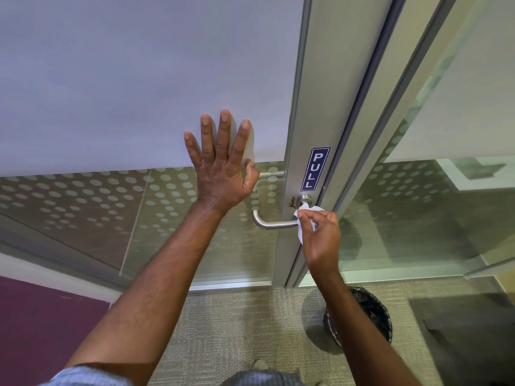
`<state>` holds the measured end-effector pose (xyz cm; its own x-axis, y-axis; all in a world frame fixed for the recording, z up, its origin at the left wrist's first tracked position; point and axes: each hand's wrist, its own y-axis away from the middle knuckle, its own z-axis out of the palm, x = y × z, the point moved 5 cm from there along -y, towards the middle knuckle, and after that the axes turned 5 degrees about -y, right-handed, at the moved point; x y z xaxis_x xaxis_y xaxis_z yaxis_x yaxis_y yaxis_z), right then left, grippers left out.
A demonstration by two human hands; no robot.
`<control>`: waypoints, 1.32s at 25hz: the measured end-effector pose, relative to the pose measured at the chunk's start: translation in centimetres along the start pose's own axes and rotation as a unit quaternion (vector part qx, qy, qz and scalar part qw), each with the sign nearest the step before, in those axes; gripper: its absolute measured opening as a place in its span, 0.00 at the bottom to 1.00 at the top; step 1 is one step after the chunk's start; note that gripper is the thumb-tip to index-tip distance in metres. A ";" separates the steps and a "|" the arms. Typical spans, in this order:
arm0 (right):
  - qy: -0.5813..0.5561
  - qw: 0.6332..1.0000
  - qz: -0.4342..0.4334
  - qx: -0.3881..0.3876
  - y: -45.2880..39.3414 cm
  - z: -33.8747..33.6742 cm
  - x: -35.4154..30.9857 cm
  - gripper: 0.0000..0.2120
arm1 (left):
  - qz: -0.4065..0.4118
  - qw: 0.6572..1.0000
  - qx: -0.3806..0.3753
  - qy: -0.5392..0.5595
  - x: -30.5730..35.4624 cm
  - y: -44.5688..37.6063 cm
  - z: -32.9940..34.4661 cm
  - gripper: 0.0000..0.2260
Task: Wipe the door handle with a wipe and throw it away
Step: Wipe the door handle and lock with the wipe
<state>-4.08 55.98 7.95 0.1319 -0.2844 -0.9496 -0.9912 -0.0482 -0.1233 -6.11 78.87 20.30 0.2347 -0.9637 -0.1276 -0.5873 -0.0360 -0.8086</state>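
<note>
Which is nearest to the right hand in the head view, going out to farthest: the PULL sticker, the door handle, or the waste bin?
From the right hand, which holds the wipe:
1. door handle, under the wipe, just left of the fingers.
2. PULL sticker, above on the door frame.
3. waste bin, down on the carpet, below the wrist.

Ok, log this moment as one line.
step: wiping | right hand: wipe on handle | left hand: flat on door | bin: unused

The left hand (pixel 221 165) is stretched forward with fingers spread flat and arm nearly straight, while the right hand (pixel 320 232) has fingertips pinched together, wrist bent upward.
</note>
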 end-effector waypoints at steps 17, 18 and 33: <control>-0.406 0.857 0.308 0.082 2.0 2.4 3.0 0.09 | -0.004 1.000 0.001 -0.002 0.0 0.0 0.1 0.51; -0.413 0.850 0.318 0.078 2.7 2.7 3.0 0.09 | -0.004 1.000 0.002 -0.001 0.0 0.0 0.1 0.51; -0.212 0.963 0.147 0.075 -1.2 -0.3 1.0 0.11 | -0.001 1.000 -0.003 0.003 0.0 0.1 0.1 0.51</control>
<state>-2.71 55.49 7.25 -0.1390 0.1542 -0.9782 -0.9796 0.1231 0.1586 -6.10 78.92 20.20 0.2311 -0.9653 -0.1218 -0.5907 -0.0397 -0.8059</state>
